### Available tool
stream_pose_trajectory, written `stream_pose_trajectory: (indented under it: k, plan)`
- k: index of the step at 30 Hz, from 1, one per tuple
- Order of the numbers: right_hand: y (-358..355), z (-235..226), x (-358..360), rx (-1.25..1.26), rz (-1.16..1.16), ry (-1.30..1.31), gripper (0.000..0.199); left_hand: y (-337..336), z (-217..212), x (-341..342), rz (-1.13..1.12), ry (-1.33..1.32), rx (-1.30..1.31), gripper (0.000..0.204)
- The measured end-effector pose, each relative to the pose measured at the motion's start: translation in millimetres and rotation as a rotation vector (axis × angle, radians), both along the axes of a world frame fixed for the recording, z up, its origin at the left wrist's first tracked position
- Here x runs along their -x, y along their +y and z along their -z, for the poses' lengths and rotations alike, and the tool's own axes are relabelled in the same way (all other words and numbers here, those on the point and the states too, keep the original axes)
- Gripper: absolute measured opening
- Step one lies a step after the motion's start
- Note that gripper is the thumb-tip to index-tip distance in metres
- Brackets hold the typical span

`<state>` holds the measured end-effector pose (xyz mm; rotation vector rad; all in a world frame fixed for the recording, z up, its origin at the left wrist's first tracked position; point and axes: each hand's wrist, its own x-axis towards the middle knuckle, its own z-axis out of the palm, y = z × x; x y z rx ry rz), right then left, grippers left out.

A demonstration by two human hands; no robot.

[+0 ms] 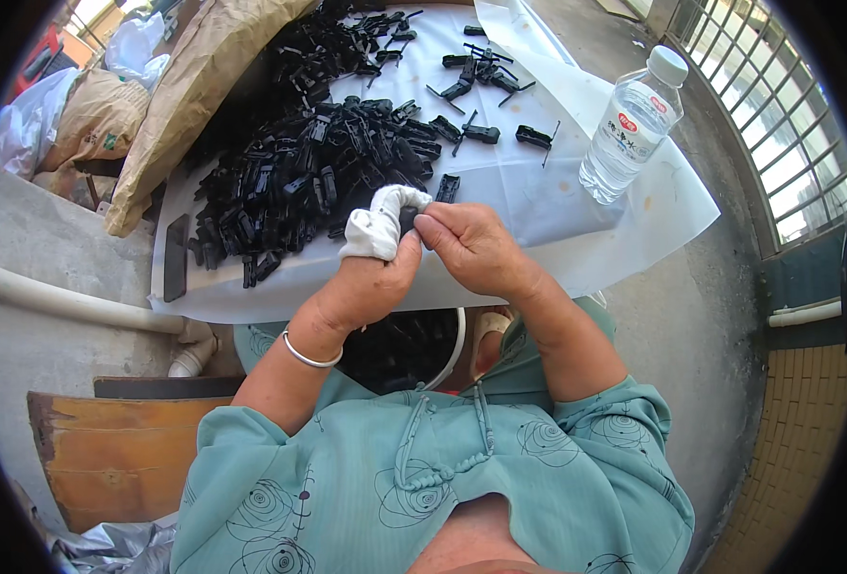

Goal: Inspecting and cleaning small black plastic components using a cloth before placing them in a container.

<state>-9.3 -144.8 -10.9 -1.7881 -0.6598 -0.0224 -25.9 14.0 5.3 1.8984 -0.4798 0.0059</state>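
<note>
black parts (pixel 313 177): glossy plastic | glove-like wrap (pixel 372 232): matt cloth | bottle (pixel 624 139): smooth plastic

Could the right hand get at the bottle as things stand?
Probably yes: only sheet shows between the right hand and the bottle. But it seems to be pinching a black part with the left hand, so it may need to let go first.

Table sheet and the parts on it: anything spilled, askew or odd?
Nothing looks spilled; the water bottle is capped. The translucent sheet looks somewhat askew, its right corner jutting outward, though the lens bends edges. A few black pieces lie scattered apart from the dense pile.
</note>
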Motion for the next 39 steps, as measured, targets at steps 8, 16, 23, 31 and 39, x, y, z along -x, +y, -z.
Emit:
stream_pose_trajectory:
  k: [8, 16, 23, 31, 39]
  plan:
    - [21.2, 12.4, -2.0, -0.197, 0.099, 0.073, 0.024, -0.7, 0.4, -6.4, -0.034, -0.308, -0.156, 0.025]
    - [-16.6, 5.9, -28.1, 0.027, 0.413, -0.250, 0.019, 3.3, -32.5, -57.6, -0.090, -0.690, -0.407, 0.029]
    - [-31.1, 3.4, -74.7, 0.703, 0.751, -0.199, 0.030, 6.7, -72.7, -97.0, -0.265, -0.953, -1.131, 0.032]
    - [-42.6, 14.3, -72.5, 0.153, 0.627, -0.322, 0.023, -29.5, -27.6, -77.8, -0.081, 0.033, -0.106, 0.021]
    - [-41.8, -0.4, -42.7, 0.040, 0.200, -0.482, 0.037, -17.7, -22.1, -67.5, 0.351, 0.922, 0.653, 0.012]
